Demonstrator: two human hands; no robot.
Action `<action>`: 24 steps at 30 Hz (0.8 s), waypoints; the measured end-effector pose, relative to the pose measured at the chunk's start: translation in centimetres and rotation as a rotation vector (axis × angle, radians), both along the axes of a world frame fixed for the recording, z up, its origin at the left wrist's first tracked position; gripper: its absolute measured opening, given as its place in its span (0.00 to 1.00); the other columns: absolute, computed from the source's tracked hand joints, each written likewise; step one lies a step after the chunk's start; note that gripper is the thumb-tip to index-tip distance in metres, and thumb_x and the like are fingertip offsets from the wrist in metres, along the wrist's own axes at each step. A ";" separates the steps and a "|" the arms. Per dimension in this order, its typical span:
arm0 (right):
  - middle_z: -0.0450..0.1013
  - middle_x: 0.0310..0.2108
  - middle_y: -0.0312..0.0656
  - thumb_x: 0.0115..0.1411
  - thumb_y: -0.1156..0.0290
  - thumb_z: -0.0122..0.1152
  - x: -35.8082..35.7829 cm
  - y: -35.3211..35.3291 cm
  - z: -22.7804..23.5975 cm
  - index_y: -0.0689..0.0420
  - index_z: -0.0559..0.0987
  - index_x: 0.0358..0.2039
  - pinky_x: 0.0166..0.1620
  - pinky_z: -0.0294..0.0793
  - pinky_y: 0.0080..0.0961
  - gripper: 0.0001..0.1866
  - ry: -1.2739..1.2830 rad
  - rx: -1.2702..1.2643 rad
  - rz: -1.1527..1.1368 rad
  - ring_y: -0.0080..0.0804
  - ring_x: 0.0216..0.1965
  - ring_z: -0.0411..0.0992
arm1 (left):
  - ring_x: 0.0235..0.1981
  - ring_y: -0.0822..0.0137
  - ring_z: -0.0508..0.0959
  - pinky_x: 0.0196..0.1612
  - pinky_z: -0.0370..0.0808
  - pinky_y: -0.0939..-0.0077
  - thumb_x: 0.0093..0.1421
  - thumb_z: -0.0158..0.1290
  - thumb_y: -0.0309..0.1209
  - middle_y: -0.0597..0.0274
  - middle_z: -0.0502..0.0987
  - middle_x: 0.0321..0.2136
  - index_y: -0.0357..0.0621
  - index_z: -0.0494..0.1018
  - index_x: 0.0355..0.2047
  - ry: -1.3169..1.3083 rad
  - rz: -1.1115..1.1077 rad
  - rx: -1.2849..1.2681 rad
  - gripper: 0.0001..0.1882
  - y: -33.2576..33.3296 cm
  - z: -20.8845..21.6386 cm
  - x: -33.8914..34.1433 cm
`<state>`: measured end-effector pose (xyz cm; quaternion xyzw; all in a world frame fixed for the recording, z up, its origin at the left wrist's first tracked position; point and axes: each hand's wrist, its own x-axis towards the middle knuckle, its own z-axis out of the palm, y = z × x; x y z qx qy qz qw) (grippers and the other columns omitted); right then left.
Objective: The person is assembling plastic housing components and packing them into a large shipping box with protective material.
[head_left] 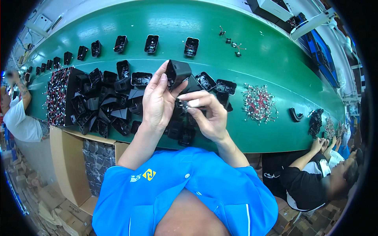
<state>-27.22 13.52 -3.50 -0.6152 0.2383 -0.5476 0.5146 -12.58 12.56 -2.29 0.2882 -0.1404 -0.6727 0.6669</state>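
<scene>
Hovering above a green desk [291,70], near the centre of the view, a black box-shaped casing [180,72] is held by the left hand [157,100], with its thumb laid along the near side; the other fingers are partly hidden behind the casing, and its inside is too dark to be made out. Just below it, a small dark part with shiny bits [181,105] is pinched between the thumb and fingertips of the right hand [210,116]. Much of this part is covered by the fingers, so its exact kind cannot be told, nor whether it touches the left hand. Beneath and to the left of the hands, a heap of black casings [108,100] is spread, partly blocked by the forearms. Beyond it, a row of open casings [151,44] is set out, shrinking toward the left rim until its details are lost. To the right, a tangled mound of small parts with red wires [259,103] is seen, its pieces too small to be told apart. At both sides, co-workers [305,183] are partly cut off by the dark fisheye edge.
</scene>
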 end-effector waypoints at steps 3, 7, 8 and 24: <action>0.79 0.44 0.42 0.54 0.83 0.67 -0.5 -0.3 1.3 0.58 0.79 0.36 0.43 0.74 0.23 0.10 0.084 -0.221 -0.091 0.31 0.41 0.74 | 0.47 0.63 0.81 0.50 0.81 0.75 0.73 0.43 0.29 0.51 0.73 0.54 0.40 0.59 0.66 -0.080 -0.005 -0.067 0.22 0.4 0.7 -0.6; 0.80 0.43 0.41 0.54 0.83 0.67 -0.6 -1.5 1.7 0.57 0.78 0.37 0.43 0.74 0.24 0.11 0.209 -0.324 -0.283 0.31 0.40 0.74 | 0.47 0.65 0.79 0.51 0.79 0.75 0.73 0.43 0.29 0.52 0.73 0.53 0.41 0.60 0.65 0.096 -0.105 -0.138 0.22 0.9 0.1 -0.9; 0.80 0.43 0.40 0.53 0.83 0.67 -0.7 -1.7 1.7 0.57 0.78 0.37 0.42 0.74 0.24 0.11 0.252 -0.358 -0.348 0.31 0.39 0.74 | 0.48 0.66 0.78 0.52 0.79 0.75 0.73 0.44 0.29 0.52 0.73 0.53 0.41 0.60 0.65 0.155 -0.138 -0.162 0.22 0.9 0.0 -0.9; 0.78 0.45 0.39 0.49 0.80 0.68 -1.3 -1.9 1.9 0.55 0.79 0.35 0.46 0.70 0.27 0.12 0.732 -0.419 -0.494 0.34 0.43 0.70 | 0.54 0.68 0.74 0.61 0.70 0.70 0.71 0.46 0.26 0.51 0.70 0.57 0.40 0.60 0.66 0.018 -0.140 -0.115 0.24 0.7 0.3 -1.7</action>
